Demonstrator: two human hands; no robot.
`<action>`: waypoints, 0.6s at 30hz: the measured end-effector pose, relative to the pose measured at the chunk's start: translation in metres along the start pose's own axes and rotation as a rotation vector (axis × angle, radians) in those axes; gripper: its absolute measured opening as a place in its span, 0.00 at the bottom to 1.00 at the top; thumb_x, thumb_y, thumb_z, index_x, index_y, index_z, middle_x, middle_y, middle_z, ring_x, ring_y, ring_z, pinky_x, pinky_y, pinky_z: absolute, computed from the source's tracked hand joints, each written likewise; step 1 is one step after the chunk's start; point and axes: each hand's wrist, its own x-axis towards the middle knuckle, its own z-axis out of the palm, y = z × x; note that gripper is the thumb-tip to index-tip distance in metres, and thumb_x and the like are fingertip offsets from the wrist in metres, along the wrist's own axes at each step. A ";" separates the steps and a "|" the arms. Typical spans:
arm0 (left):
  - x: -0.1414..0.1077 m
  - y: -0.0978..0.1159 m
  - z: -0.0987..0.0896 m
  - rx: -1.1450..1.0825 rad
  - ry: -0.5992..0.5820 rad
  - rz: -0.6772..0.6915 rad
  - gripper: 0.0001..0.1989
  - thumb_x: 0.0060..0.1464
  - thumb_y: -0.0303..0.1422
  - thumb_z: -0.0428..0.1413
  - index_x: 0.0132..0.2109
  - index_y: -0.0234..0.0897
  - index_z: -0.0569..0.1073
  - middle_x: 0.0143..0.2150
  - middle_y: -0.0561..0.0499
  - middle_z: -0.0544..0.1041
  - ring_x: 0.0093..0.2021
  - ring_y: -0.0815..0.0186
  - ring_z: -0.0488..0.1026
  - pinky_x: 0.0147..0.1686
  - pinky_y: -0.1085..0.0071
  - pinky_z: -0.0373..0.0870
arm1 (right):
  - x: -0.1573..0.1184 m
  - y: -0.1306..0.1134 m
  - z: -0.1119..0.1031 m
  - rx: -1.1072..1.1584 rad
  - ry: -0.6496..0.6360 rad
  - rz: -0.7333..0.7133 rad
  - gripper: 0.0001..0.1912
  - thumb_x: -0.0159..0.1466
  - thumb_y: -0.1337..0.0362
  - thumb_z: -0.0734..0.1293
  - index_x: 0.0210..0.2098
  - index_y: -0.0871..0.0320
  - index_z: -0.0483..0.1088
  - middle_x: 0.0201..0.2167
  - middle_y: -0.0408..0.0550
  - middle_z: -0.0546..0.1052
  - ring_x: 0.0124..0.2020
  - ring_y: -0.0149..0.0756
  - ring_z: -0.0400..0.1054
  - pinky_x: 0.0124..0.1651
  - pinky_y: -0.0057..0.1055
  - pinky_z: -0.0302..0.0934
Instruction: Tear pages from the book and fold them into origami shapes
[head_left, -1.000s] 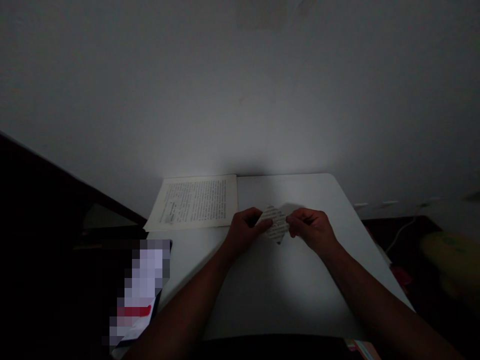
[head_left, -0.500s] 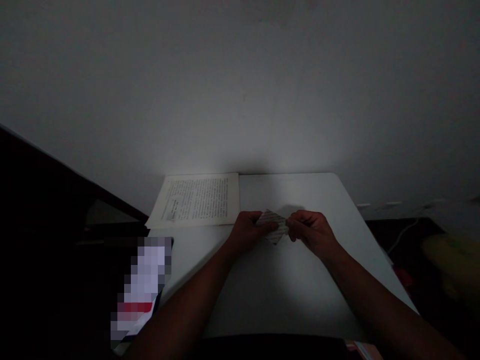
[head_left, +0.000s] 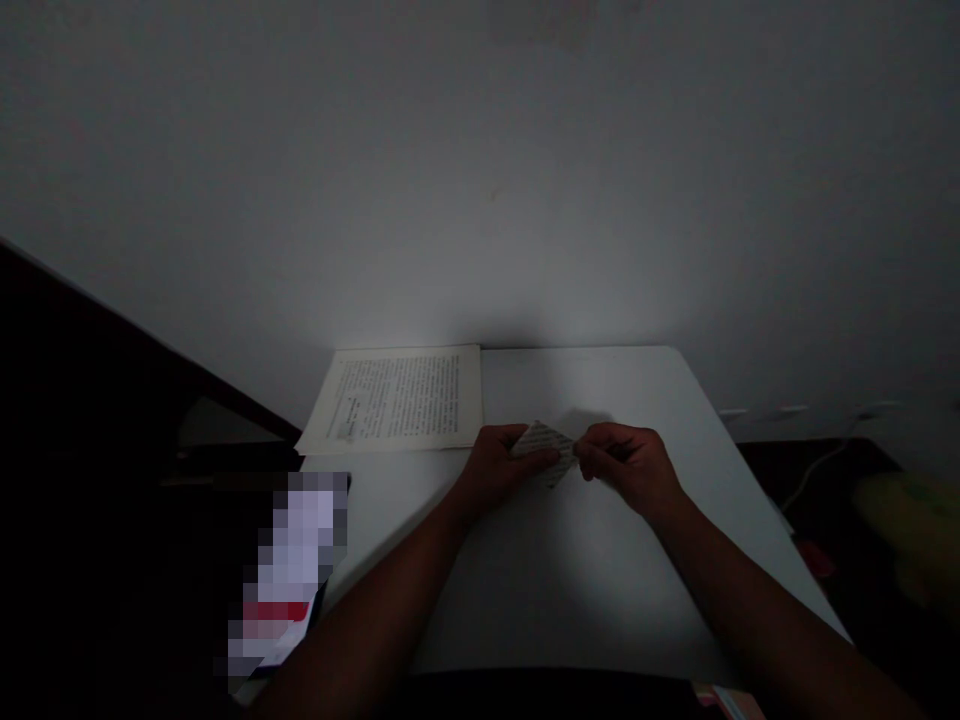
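A small piece of printed paper, folded into a diamond shape, is held up between my two hands over the white table. My left hand grips its left side, with the thumb lying across the front. At its right corner my right hand pinches the paper between thumb and forefinger. The fingers of my left hand behind the paper are hidden.
Printed sheets lie at the back left of the white table, against the wall. A lit, pixelated screen is at the left edge. A pale cable hangs beyond the right edge.
The whole view has shifted slightly. Both hands keep their hold on the folded paper, and my left thumb appears to reach a little further across it.
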 end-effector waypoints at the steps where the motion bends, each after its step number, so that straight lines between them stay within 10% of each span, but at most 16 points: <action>1: 0.000 0.000 0.000 0.041 0.014 0.021 0.15 0.44 0.39 0.63 0.34 0.30 0.77 0.26 0.50 0.77 0.25 0.69 0.71 0.26 0.74 0.67 | -0.001 -0.003 0.001 -0.071 0.028 -0.053 0.12 0.57 0.59 0.69 0.22 0.59 0.70 0.16 0.42 0.70 0.18 0.28 0.62 0.21 0.26 0.57; 8: -0.001 0.001 0.000 0.201 0.063 0.243 0.12 0.48 0.38 0.62 0.36 0.33 0.77 0.33 0.48 0.78 0.33 0.66 0.74 0.35 0.72 0.69 | -0.006 -0.007 0.003 -0.498 0.126 -0.512 0.03 0.59 0.67 0.67 0.30 0.55 0.73 0.23 0.45 0.74 0.24 0.32 0.67 0.28 0.30 0.62; 18: -0.002 0.002 -0.003 0.364 0.042 0.595 0.05 0.51 0.32 0.59 0.34 0.35 0.76 0.33 0.47 0.77 0.34 0.68 0.74 0.38 0.70 0.71 | -0.009 -0.007 0.005 -0.512 0.008 -0.631 0.07 0.59 0.70 0.66 0.37 0.55 0.74 0.25 0.47 0.75 0.25 0.32 0.67 0.29 0.30 0.64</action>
